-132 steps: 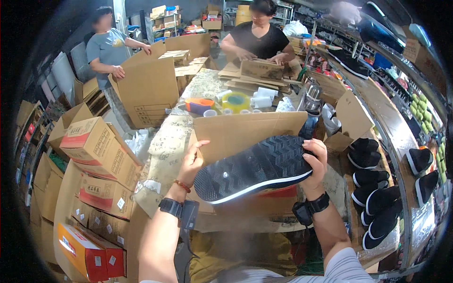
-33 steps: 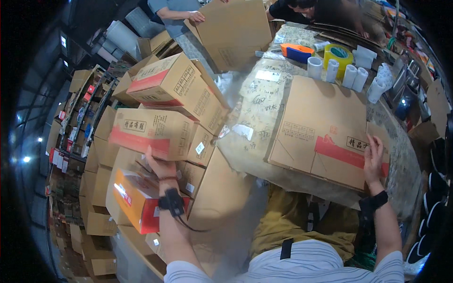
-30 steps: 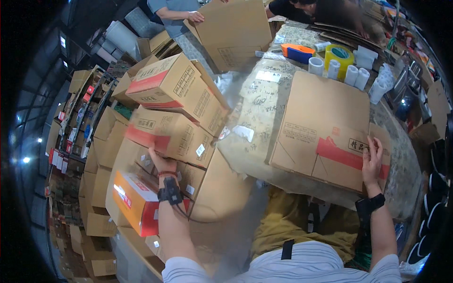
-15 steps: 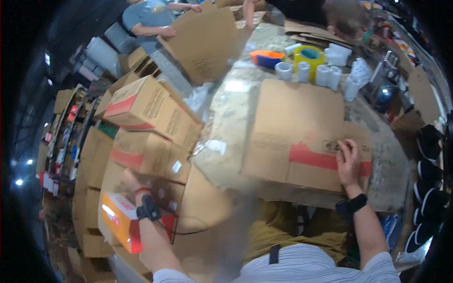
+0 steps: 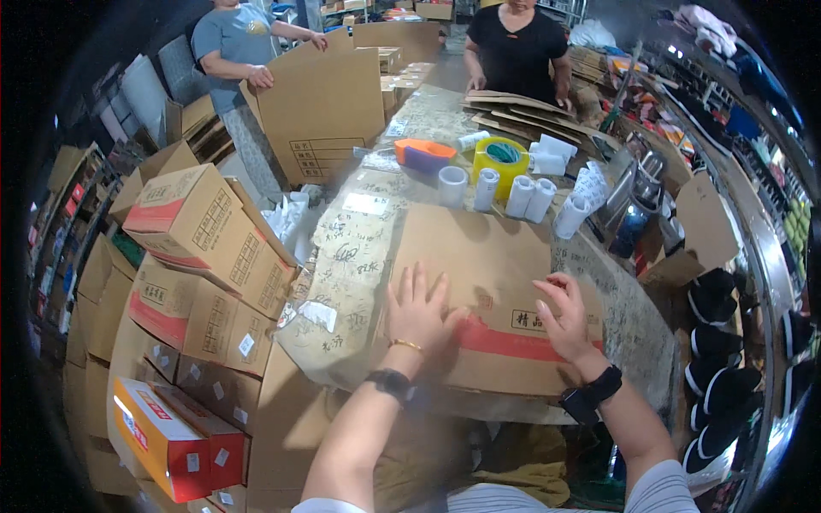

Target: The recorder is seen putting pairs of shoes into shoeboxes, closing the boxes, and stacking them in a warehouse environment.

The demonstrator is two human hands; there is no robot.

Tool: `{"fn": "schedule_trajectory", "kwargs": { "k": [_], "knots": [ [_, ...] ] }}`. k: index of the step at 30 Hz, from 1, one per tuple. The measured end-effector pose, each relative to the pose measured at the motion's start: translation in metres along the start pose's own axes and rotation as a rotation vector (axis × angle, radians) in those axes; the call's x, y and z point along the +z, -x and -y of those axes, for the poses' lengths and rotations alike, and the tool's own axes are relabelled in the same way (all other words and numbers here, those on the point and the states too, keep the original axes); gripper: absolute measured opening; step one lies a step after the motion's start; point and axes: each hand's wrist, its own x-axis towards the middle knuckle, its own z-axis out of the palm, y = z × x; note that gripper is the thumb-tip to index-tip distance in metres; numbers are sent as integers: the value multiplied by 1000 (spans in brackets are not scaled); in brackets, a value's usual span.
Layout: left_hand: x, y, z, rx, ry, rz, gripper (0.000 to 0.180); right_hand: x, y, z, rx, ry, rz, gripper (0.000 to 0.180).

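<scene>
A flattened brown cardboard carton (image 5: 479, 248) with a red band lies on the worktable in front of me. My left hand (image 5: 418, 309) rests on its left part, palm down with the fingers spread. Over the right part is my right hand (image 5: 566, 321), its fingers loosely bent and apart, holding nothing; whether every fingertip touches the board I cannot tell. Past the carton's far edge stand white label rolls (image 5: 523, 198), a large roll of yellow tape (image 5: 499, 167) and an orange and purple tape dispenser (image 5: 425, 155).
On my left, an open big carton holds several shoe boxes, an orange one (image 5: 162, 436) among them, beside stacked brown boxes (image 5: 209, 235). A person in grey-blue holds a large carton (image 5: 329, 111); another in black handles flat cardboard (image 5: 534, 115). Black shoes (image 5: 718, 342) line the right side.
My left hand has come from the boxes on the left onto the flattened carton. My right hand stays over the carton's right part. The view has tilted up, showing more of both people.
</scene>
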Motion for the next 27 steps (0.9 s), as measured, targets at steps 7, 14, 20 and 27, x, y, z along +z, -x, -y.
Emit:
{"fn": "schedule_trajectory", "kwargs": {
  "k": [7,14,20,27],
  "knots": [
    [1,-8,-1,-47,69,30,67,46,-123,-17,-224,401,23,38],
    [3,-8,-2,-56,153,7,64,131,-201,-2,-153,750,-122,39],
    [6,-7,6,-71,346,-115,75,137,-187,-15,-194,-276,-119,17],
    [33,19,34,-40,988,-273,84,107,-47,11,88,-894,93,16]
  ]
}}
